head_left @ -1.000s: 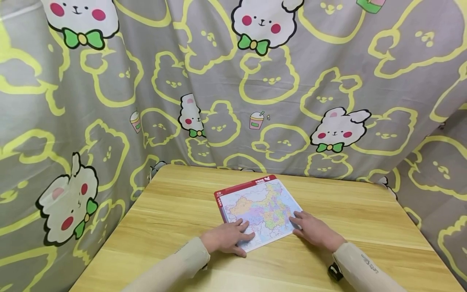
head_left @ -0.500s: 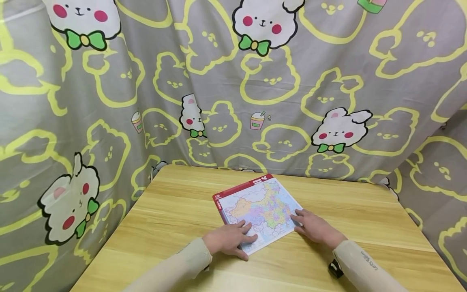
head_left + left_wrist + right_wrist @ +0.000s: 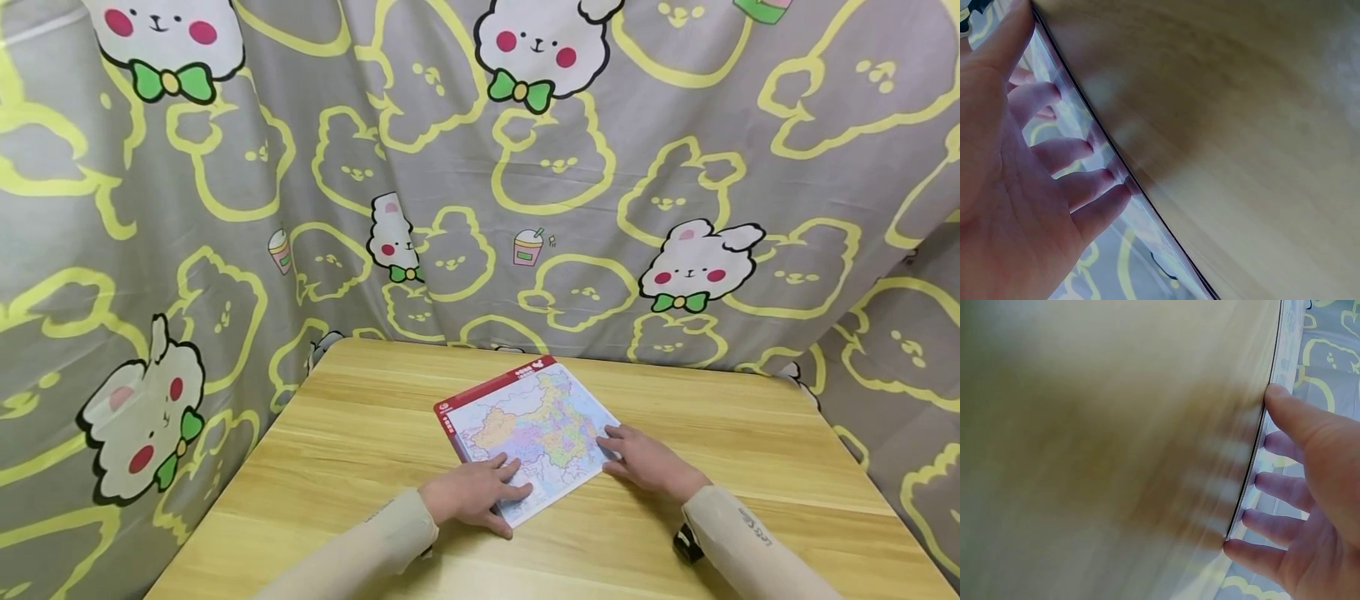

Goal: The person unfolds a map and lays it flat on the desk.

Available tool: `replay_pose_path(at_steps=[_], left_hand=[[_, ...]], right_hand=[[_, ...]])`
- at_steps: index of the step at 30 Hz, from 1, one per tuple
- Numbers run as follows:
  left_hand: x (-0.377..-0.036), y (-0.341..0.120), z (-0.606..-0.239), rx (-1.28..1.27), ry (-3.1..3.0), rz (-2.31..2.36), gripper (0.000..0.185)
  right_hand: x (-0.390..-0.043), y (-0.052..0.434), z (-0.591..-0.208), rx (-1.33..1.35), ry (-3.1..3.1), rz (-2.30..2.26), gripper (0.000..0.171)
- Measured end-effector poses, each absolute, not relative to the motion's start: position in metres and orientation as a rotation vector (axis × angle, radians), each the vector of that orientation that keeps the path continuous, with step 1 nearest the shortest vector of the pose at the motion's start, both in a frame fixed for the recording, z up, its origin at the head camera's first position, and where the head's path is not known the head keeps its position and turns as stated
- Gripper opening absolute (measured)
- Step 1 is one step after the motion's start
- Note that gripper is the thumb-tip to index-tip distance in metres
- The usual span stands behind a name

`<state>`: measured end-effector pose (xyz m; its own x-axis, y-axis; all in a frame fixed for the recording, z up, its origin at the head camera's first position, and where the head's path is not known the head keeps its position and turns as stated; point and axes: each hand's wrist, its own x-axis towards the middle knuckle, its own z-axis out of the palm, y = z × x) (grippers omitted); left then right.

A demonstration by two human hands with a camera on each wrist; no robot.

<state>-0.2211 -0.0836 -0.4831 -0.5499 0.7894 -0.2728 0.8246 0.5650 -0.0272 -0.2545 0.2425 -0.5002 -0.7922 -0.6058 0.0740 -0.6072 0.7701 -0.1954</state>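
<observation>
A thin, stiff map board (image 3: 517, 442) with a red band along its far edge lies at a slant on the wooden table. It carries a coloured map of China. My left hand (image 3: 474, 492) rests on its near-left corner with spread fingers, the thumb at the near edge. At the right edge my right hand (image 3: 654, 462) touches the board with extended fingertips. In the left wrist view, the left fingertips (image 3: 1085, 147) meet the glossy face of the board. The right wrist view has the right fingers (image 3: 1282, 490) fairly straight along the board's rim.
The wooden table (image 3: 750, 442) extends around the board on all sides. A grey curtain (image 3: 450, 167) with cartoon rabbits hangs behind the table and along both sides. A dark band (image 3: 686, 543) sits at the right sleeve's cuff.
The map board has turned slightly counterclockwise, its far right corner shifting left. My left hand has slid a little nearer and to the right, while my right hand has edged slightly farther away.
</observation>
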Motion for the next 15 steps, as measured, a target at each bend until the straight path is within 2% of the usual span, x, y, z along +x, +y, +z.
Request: replay_pose_path(at_steps=[15], left_hand=[[-0.2181,-0.0797,-0.4815,1.332,2.556,-0.201,0.073]], right_hand=[[-0.2645,0.2445,-0.5001,1.018,-2.977,0.336,0.043]])
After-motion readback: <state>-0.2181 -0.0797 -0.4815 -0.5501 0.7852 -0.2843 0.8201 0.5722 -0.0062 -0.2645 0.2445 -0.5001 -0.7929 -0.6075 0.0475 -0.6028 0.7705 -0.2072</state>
